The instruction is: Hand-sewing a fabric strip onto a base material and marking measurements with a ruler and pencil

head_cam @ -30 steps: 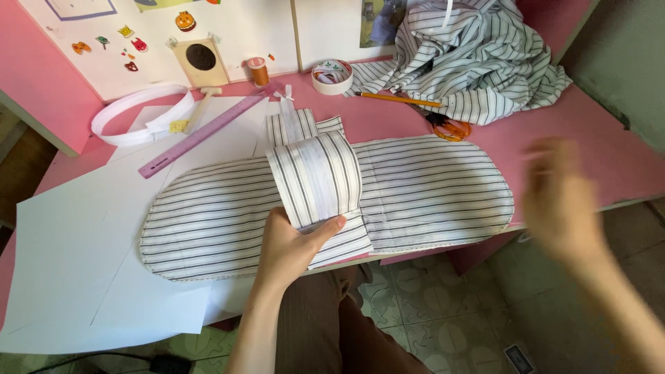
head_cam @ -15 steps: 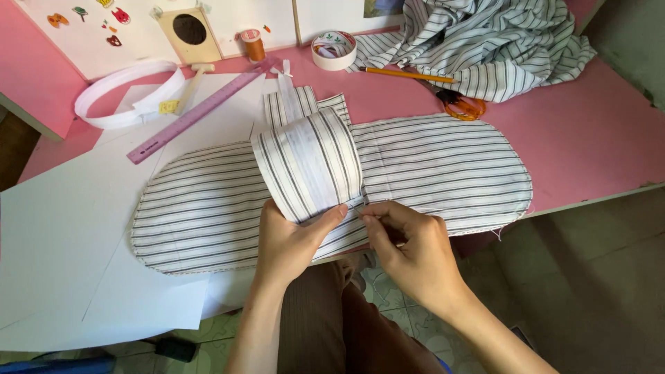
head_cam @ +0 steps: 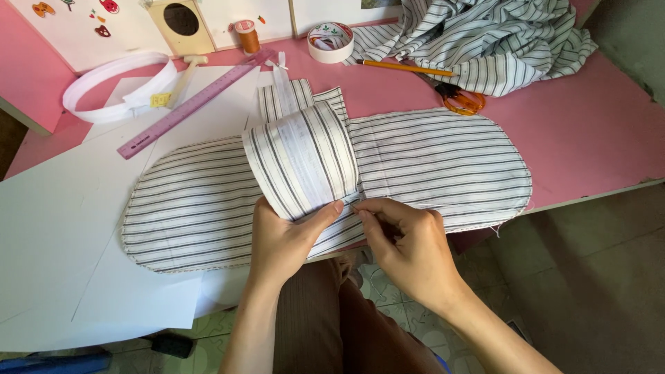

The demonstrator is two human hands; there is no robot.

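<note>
1. Fabric first: the folded striped band [head_cam: 301, 161] arches over the middle of the long oval striped panel [head_cam: 443, 163], at the near edge of the pink desk [head_cam: 596, 145].
2. Your left hand [head_cam: 284, 239] has its grip pinching the band's near edge, thumb on top; hold it flat so the stripes stay parallel.
3. Your right hand [head_cam: 409, 242], at 3 o'clock of the left, has its fingertips pressed together at the seam; work close to the edge.
4. Scissors [head_cam: 457, 100] lie at 1 o'clock.
</note>
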